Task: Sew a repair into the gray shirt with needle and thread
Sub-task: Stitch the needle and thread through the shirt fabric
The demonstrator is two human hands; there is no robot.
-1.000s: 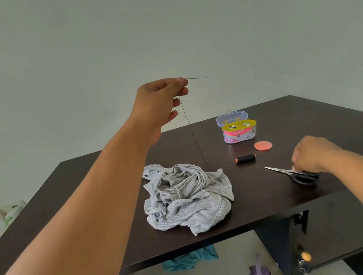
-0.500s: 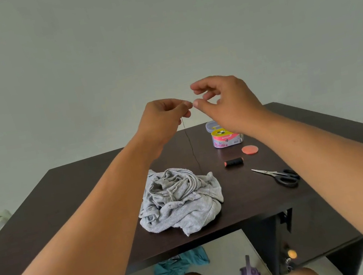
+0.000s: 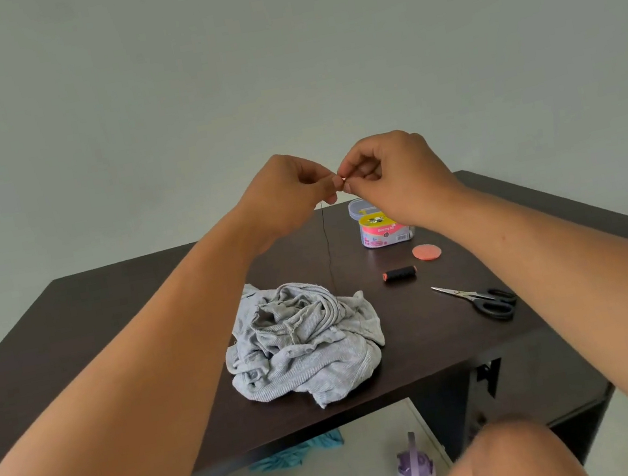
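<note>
Shirt [image 3: 304, 339]: gray, crumpled in a heap on the tabletop [image 3: 109, 313], below and nearer than the two raised hands. Left hand [image 3: 284, 197] and right hand [image 3: 389, 175] meeting fingertip to fingertip above it, each with curled fingers pinched tight on something tiny at the join, presumably needle and thread end; needle itself too small to make out. Thread [image 3: 327, 248] dropping straight down from the left pinch, dark and thin, reaching the far edge of the shirt; lower end lost against the cloth. Long axis of that thread near vertical, so the shirt straight beneath the grip, left hand slightly nearer to it. Likely step: knotting or settling the thread before the first stitch. Right of the shirt, a black spool [image 3: 399, 274], then a pink disc [image 3: 427, 252] beyond it, scissors [image 3: 480, 299] further right. Behind the spool, a small sewing kit box [image 3: 382, 232], partly covered by the right wrist. Tear or seam needing repair not visible in the folds.
</note>
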